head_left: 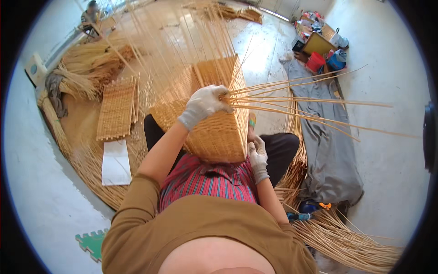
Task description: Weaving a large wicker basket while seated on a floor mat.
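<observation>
A half-woven wicker basket (214, 141) rests tilted between my legs, on a striped red cloth over my lap. Long pale rods stand up from its far side and blur toward the top. My left hand (205, 104), in a whitish-grey work glove, is closed at the basket's near upper corner. From its fingers a bundle of wicker rods (296, 99) fans out to the right. Lower down, my gloved right hand (258, 159) is beside the basket's right wall, near my knee, fingers curled. Whatever it may hold is hidden.
Woven panels (116, 109) and a white sheet (116, 162) lie at left, near heaped straw-coloured rods (91, 64). A grey cloth (326, 150) stretches along the right, with bundled rods (351, 242) below. Cluttered containers (319, 43) stand far right; a person (90, 18) sits far left.
</observation>
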`<state>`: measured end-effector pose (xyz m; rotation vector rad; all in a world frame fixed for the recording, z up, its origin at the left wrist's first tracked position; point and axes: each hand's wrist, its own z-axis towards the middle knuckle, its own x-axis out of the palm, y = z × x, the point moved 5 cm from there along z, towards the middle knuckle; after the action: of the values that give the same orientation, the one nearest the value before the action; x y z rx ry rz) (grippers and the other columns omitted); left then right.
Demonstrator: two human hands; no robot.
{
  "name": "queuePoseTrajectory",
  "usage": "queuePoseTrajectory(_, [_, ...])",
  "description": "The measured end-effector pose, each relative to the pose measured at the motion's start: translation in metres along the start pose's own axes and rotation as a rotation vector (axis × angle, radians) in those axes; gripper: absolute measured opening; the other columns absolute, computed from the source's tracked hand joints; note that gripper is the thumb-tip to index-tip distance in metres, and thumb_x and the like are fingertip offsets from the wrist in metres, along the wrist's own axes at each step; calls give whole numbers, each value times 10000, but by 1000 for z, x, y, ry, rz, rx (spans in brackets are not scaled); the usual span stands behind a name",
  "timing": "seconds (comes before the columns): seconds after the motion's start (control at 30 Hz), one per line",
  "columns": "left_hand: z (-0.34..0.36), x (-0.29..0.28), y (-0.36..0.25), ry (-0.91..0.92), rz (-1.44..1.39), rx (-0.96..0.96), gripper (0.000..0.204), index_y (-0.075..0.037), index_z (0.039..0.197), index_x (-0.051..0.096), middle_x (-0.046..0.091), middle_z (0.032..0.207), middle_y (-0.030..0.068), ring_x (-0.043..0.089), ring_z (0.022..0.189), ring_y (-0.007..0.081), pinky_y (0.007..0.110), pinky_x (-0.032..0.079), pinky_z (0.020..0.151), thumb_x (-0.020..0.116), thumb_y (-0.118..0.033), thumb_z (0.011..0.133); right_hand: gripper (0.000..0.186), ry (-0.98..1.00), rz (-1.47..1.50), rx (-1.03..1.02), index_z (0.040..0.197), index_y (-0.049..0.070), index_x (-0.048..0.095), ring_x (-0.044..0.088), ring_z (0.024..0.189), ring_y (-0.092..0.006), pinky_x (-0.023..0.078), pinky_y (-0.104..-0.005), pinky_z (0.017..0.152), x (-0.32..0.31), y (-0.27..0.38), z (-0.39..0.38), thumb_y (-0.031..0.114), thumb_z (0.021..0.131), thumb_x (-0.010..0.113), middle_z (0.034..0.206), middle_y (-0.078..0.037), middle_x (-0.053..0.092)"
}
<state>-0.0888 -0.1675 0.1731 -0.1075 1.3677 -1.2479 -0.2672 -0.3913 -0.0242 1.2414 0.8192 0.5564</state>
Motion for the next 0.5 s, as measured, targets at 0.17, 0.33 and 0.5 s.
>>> queuePoseTrajectory(0.17, [-3, -20, -26, 116, -435, -80, 624, -89, 1219, 688, 698, 1131, 52, 632, 1060, 189, 316, 507, 937, 936, -214, 660, 971, 3, -95, 486, 1332, -58, 598, 585, 1244, -360, 441, -464, 1035, 1, -126, 65, 769, 969, 240, 1280, -250, 649])
queuePoseTrajectory(0.33, [1, -3, -30, -20, -445, 163, 900, 29, 1403, 480, 528, 1402, 185, 486, 1336, 262, 345, 430, 1085, 925, -298, 693, 1069, -57, -393, 584, 1222, -119, 640, 653, 1113, -443, 497, -507, 927, -21, -25, -3, 824, 929, 230, 1130, -323, 682])
queuePoseTrajectory(0.5, [41, 37, -59, -27, 124, 87, 1034, 91, 1356, 476, 522, 1356, 268, 491, 1317, 344, 362, 431, 1085, 921, -500, 634, 1020, -302, -262, 557, 1111, -138, 670, 663, 1049, -489, 526, -522, 842, -12, -46, -32, 813, 917, 355, 1030, -369, 678])
